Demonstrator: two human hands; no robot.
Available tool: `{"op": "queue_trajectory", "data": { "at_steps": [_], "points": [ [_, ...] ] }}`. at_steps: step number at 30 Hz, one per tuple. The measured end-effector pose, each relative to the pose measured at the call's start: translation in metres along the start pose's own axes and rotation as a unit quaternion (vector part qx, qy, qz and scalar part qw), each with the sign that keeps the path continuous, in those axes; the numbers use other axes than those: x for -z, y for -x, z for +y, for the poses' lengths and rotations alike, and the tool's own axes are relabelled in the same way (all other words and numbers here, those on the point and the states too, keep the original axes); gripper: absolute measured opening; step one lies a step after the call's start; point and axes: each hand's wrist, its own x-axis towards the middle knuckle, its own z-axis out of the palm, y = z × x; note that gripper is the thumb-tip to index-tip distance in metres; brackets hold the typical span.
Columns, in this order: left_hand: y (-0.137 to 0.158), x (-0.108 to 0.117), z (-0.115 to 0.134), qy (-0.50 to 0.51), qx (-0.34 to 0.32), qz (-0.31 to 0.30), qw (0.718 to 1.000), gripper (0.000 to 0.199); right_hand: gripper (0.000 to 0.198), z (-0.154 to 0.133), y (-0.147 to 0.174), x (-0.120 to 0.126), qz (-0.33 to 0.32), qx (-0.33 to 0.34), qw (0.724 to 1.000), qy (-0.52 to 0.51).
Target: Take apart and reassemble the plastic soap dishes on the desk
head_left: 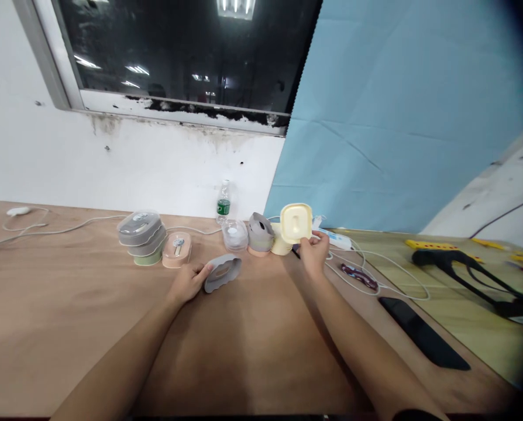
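My left hand (189,282) pinches a grey, wavy-edged shallow piece (223,273) by its left end, tilted just over the table. In my right hand (315,252) is a pale yellow square lid-like piece (296,223), raised upright and gripped at its lower right corner. Behind it stand pale yellow containers (281,241), partly hidden. Beside them, grey wavy-edged pieces (260,231) are stacked on a pink base. Clear plastic lids (234,235) sit to their left. Further left are a pink box (176,250) and a stack of grey and green boxes (141,234) with a clear top.
A water bottle (223,202) stands against the wall. On the right lie a white power strip (338,238), looped white cables, a maroon patterned item (358,276) and a black phone (423,332). A black strap-like object (472,278) lies beyond them. Another white cable (77,225) runs along the back left.
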Motion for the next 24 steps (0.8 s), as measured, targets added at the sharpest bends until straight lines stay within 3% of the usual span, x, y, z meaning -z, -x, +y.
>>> {"op": "queue_trajectory", "data": {
  "at_steps": [6, 11, 14, 20, 24],
  "points": [
    [0.002, 0.001, 0.001, -0.053, -0.035, 0.02, 0.998, 0.05, 0.051, 0.014, -0.038, -0.008, 0.003, -0.131, 0.99, 0.057],
    [0.006, 0.005, 0.006, -0.076, -0.068, 0.035, 0.994, 0.048, 0.047, 0.029, -0.033, -0.02, 0.025, -0.143, 0.989, 0.04],
    [0.006, 0.005, 0.007, -0.068, -0.069, 0.03, 0.995, 0.047, 0.044, 0.037, -0.021, -0.022, 0.025, -0.113, 0.993, 0.035],
    [0.004, 0.005, 0.007, -0.064, -0.071, 0.027, 0.995, 0.046, 0.043, 0.046, 0.001, -0.021, -0.012, 0.028, 0.998, 0.048],
    [0.005, 0.005, 0.007, -0.078, -0.066, 0.03, 0.994, 0.047, 0.042, 0.044, 0.007, -0.021, -0.027, 0.062, 0.994, 0.084]
  ]
}}
